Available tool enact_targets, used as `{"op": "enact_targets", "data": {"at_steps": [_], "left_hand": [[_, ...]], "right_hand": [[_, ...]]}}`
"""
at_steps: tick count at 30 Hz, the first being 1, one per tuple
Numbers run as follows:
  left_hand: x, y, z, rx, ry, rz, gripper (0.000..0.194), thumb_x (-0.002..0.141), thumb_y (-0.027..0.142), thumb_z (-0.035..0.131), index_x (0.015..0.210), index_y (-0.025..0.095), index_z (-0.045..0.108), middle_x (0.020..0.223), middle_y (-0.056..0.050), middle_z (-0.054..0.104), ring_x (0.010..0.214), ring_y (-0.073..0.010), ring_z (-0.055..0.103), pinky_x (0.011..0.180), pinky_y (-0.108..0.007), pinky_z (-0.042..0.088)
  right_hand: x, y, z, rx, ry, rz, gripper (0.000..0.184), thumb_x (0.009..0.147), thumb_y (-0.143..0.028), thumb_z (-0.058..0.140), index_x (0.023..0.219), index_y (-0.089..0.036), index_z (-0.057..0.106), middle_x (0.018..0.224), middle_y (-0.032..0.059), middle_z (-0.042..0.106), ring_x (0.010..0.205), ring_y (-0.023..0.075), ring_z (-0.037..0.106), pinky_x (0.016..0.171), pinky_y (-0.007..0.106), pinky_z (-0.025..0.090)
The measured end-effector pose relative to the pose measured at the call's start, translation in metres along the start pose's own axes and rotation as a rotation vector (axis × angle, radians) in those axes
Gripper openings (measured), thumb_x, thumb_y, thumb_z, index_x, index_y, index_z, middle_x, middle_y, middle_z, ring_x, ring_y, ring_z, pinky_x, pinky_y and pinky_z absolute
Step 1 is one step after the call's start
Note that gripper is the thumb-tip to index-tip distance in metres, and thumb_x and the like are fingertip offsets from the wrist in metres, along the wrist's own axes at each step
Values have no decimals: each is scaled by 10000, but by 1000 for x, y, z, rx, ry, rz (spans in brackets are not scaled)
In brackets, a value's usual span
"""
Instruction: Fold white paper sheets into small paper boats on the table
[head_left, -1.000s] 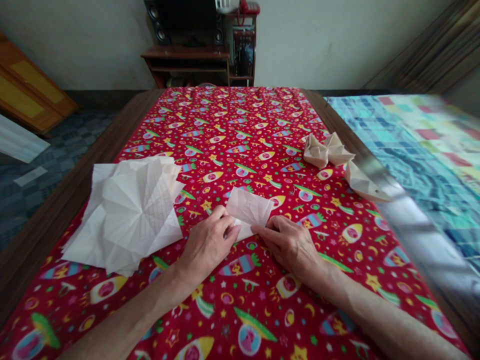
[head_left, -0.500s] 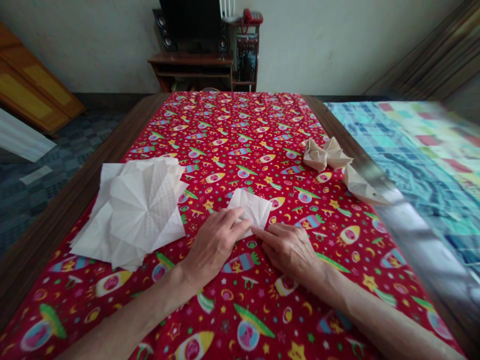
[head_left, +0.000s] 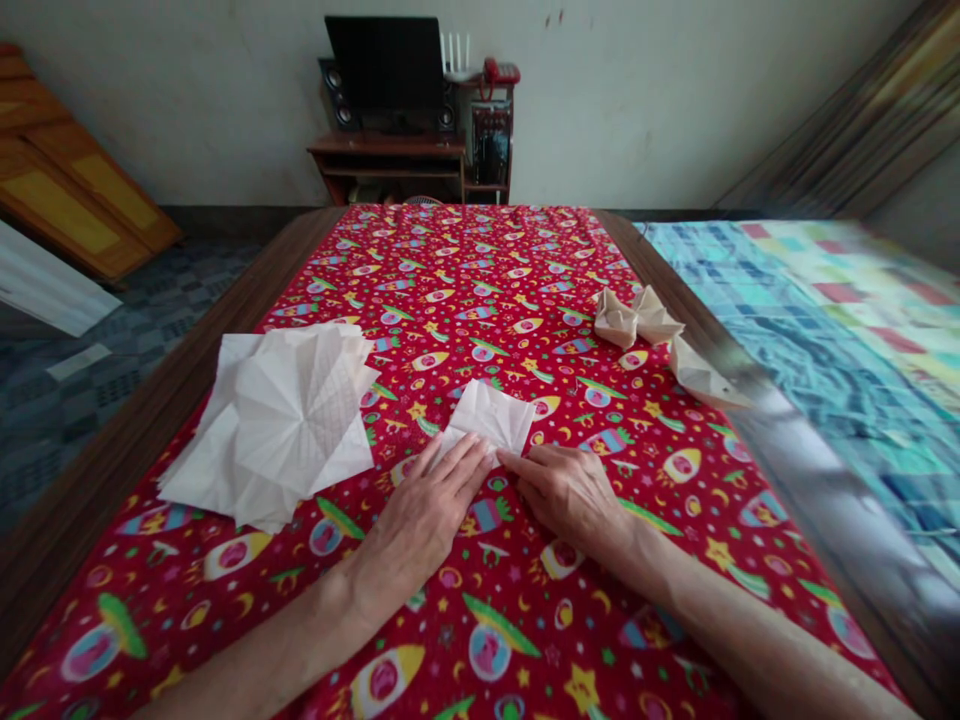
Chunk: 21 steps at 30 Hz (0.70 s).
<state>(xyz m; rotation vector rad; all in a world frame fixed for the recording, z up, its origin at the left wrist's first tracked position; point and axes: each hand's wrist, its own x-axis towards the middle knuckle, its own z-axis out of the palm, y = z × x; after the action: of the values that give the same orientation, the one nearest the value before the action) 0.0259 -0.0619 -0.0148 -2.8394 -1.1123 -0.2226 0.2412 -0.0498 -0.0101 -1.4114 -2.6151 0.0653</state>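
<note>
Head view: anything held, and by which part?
Nothing looks gripped: left hand rests fingers on the near edge of the small white paper; right hand has a fingertip at its near right corner.

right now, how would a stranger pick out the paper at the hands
Start with the red rocket-print tablecloth, then find the left hand and right hand on it. Just beyond them lies a small, creased white paper. Unlike the larger pile of sheets to the left and the folded paper shapes to the right, it lies nearly flat, the left hand on its near edge.
</note>
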Motion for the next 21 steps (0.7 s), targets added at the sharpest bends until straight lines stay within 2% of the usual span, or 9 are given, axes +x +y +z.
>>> {"op": "enact_targets", "data": {"at_steps": [11, 17, 21], "left_hand": [[-35, -3, -9, 4, -4, -31, 612, 804, -37, 299, 1381, 125, 422, 1453, -52, 418, 1373, -197, 312, 1147, -436, 245], [-45, -9, -9, -56, 97, -53, 530, 833, -25, 295, 1292, 101, 527, 1389, -63, 501, 1344, -211, 357, 1121, -429, 323], [-33, -11, -16, -136, 213, -63, 392, 892, 23, 326, 1134, 82, 628, 1305, -101, 568, 1292, -203, 416, 1093, -376, 383]], "right_hand": [[-3, 1, 1, -17, 22, 21, 335, 918, -225, 446, 1198, -275, 622, 698, 0, 626, 572, 111, 518, 489, 256, 218], [-5, 3, 4, -8, 59, 16, 356, 903, -204, 437, 1199, -268, 624, 686, -1, 617, 571, 114, 516, 499, 257, 210], [-5, 4, 5, 45, 62, 6, 361, 885, -195, 455, 1199, -250, 626, 700, 2, 626, 593, 112, 529, 522, 247, 243]]}}
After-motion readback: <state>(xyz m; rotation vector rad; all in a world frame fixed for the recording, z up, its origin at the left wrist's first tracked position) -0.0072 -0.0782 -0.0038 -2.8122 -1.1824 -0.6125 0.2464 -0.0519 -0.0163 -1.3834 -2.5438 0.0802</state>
